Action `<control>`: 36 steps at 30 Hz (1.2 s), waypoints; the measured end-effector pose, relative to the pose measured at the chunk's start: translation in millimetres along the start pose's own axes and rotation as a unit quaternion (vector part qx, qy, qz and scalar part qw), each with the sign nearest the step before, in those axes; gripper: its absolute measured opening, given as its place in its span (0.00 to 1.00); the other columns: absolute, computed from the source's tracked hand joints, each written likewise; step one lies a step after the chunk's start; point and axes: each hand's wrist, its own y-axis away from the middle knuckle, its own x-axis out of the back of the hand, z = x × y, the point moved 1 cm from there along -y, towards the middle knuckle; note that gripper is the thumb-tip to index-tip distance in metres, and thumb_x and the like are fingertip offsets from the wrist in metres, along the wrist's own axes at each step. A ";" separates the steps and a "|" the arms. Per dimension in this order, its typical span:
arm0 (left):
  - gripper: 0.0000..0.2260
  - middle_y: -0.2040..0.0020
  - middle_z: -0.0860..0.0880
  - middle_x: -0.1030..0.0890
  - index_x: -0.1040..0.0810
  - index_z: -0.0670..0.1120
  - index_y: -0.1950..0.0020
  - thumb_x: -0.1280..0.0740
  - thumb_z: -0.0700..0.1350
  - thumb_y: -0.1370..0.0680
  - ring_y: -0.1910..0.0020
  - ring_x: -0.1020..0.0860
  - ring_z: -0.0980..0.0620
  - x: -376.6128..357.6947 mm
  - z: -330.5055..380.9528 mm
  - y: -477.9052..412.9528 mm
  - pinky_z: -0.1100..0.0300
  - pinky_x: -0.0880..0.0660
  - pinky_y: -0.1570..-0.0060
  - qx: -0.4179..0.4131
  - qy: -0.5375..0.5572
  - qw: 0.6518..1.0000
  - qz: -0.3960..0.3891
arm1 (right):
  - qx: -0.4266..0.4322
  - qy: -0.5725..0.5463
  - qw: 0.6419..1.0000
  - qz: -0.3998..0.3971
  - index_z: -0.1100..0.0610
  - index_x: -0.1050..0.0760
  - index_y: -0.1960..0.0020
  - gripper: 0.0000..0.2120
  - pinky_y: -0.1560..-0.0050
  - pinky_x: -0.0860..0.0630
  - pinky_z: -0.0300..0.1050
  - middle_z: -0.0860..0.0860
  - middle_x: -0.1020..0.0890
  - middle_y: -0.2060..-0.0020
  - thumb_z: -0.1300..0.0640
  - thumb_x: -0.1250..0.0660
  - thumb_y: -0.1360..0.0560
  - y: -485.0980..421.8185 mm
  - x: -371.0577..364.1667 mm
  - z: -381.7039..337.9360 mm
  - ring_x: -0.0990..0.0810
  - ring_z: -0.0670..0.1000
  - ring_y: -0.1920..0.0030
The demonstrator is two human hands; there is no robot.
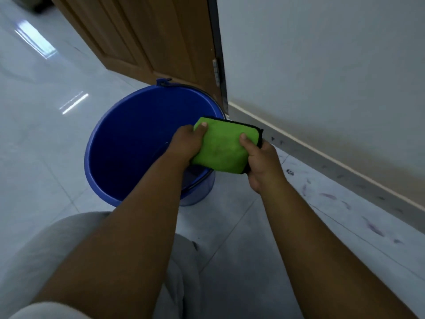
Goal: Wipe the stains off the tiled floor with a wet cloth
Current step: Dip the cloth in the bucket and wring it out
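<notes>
The tiled floor [34,139] fills most of the view, pale and glossy to the left of the hands, w/ the white wall [322,65] and a wooden door [142,38] beyond them. The blue bucket [110,143] stands on the floor just under and left of the left hand [184,143]; if there is water inside, I cannot tell, the inside is too dark. The green cloth [220,148], folded, w/ a black edge, is held between both hands above the bucket's right rim: left hand closed on its left side, thumb on top; right hand [259,162] closed on its right side, thumb on top also. The stains [328,196], purple and dark smears, lie on the floor to the right of the right hand, along the skirting, apart from the cloth. Step in hand, as I judge: preparing the cloth at the bucket, wiping not yet begun. Next move probably needs to bring the cloth right and down, press it flat on the nearest marks and rub w/ firm strokes.
</notes>
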 end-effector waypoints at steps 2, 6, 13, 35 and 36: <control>0.19 0.46 0.38 0.20 0.23 0.37 0.44 0.39 0.54 0.18 0.46 0.21 0.40 5.4 8.3 10.6 0.46 0.23 0.42 -0.051 -0.024 0.998 0.017 | -0.024 0.001 1.000 0.000 0.58 0.22 0.41 0.12 0.54 0.18 0.54 0.57 0.16 0.48 0.60 0.30 0.24 8.8 4.2 -7.6 0.16 0.57 0.50; 0.14 0.53 0.42 0.23 0.25 0.39 0.47 0.39 0.50 0.17 0.56 0.25 0.46 0.8 24.5 38.7 0.55 0.30 0.59 -0.142 -0.054 0.988 0.005 | -0.112 -0.012 0.994 0.003 0.64 0.23 0.38 0.17 0.55 0.18 0.53 0.60 0.16 0.47 0.65 0.30 0.27 30.8 21.8 -18.3 0.16 0.59 0.50; 0.06 0.52 0.46 0.21 0.26 0.46 0.49 0.38 0.46 0.17 0.55 0.23 0.49 -28.5 19.9 74.9 0.57 0.28 0.57 -0.166 -0.029 0.984 -0.063 | -0.153 -0.075 0.985 -0.017 0.59 0.19 0.46 0.09 0.47 0.21 0.57 0.58 0.15 0.51 0.59 0.32 0.26 71.3 68.7 -28.2 0.17 0.58 0.48; 0.25 0.38 0.43 0.21 0.26 0.46 0.29 0.48 0.61 0.16 0.39 0.22 0.42 -145.1 15.1 123.6 0.43 0.25 0.35 0.093 0.153 0.941 -0.287 | -0.073 0.232 0.965 0.094 0.48 0.22 0.49 0.11 0.44 0.20 0.55 0.51 0.16 0.51 0.44 0.40 0.21 68.2 102.6 -6.0 0.17 0.54 0.50; 0.30 0.34 0.42 0.23 0.28 0.47 0.27 0.50 0.65 0.18 0.34 0.24 0.40 -145.8 15.0 124.2 0.41 0.28 0.32 0.119 0.190 0.921 -0.318 | -0.071 0.233 0.966 0.088 0.48 0.22 0.46 0.12 0.44 0.21 0.56 0.50 0.16 0.49 0.43 0.40 0.21 66.3 105.6 -1.3 0.17 0.54 0.49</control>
